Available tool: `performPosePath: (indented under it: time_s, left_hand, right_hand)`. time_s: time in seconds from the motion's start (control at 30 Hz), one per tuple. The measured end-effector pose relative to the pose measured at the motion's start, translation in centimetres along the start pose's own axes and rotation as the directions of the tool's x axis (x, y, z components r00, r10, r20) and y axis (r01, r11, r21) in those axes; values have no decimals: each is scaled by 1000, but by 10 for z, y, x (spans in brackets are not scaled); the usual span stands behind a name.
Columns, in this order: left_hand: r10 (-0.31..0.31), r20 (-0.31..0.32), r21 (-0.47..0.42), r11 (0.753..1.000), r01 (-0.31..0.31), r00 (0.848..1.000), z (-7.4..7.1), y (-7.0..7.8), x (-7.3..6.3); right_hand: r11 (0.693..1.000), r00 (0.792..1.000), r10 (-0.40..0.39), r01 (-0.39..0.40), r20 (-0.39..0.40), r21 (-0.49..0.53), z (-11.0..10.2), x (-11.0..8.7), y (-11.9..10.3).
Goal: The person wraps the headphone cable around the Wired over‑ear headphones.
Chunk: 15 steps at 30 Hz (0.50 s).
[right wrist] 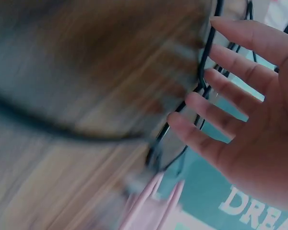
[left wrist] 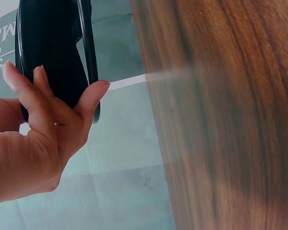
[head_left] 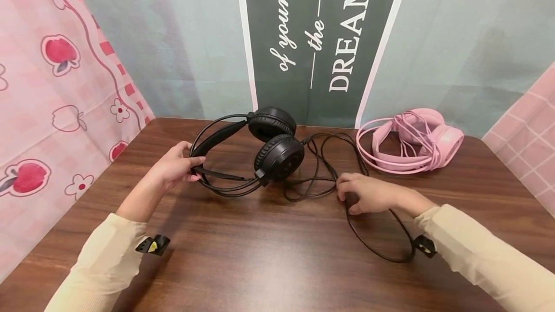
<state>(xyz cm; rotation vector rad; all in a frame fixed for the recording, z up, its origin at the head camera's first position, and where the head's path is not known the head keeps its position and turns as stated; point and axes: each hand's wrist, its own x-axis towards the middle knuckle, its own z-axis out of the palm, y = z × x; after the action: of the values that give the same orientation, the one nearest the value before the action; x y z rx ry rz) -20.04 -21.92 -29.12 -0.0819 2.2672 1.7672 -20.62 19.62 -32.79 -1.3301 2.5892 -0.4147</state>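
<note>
In the head view, grips the padded headband [head_left: 222, 137] of the black over-ear headphones [head_left: 279, 158] at its crown with the left hand [head_left: 175, 165], with thumb and fingers clamped on it from opposite sides. Has the headphones over the rear half of the wooden bench [head_left: 260, 264], left of centre, with both ear cups toward the right; cannot tell whether fully resting or partly raised. Touches the black cable [head_left: 394, 260] with the right hand [head_left: 368, 194], with fingers lightly bent and apart from the thumb. Shows loose cable loops between the ear cups and that hand, then one wide loop toward the right wrist. Includes, at the right rear, pink headphones [head_left: 448, 146] lying on the bench, with a pink cable [head_left: 431, 146] bundled round them.

In the left wrist view, shows the headband close up, held between the thumb at a thin outer rail and the fingers across the padded side.

In the right wrist view, shows fingers spread apart with tips at a cable strand. Catches another strand, blurred, across the left, and part of the pink headphones at the lower edge
</note>
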Motion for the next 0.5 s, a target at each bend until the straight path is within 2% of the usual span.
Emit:
performPosePath:
  time_s: [0.13,0.3,0.5]
  left_hand:
    - [6,-11,1,1000,-6,1000,-1,-2,-1]
    - [12,-14,-7,1000,-12,1000,-2,-4,0]
    - [22,-12,-6,1000,-22,1000,-3,-4,-1]
  right_hand:
    - [999,999,38,-38,4,38,-9,-12,20]
    - [997,998,66,-66,-7,37,-16,-26,40]
    - [971,974,225,-225,10,75,-24,-36,51]
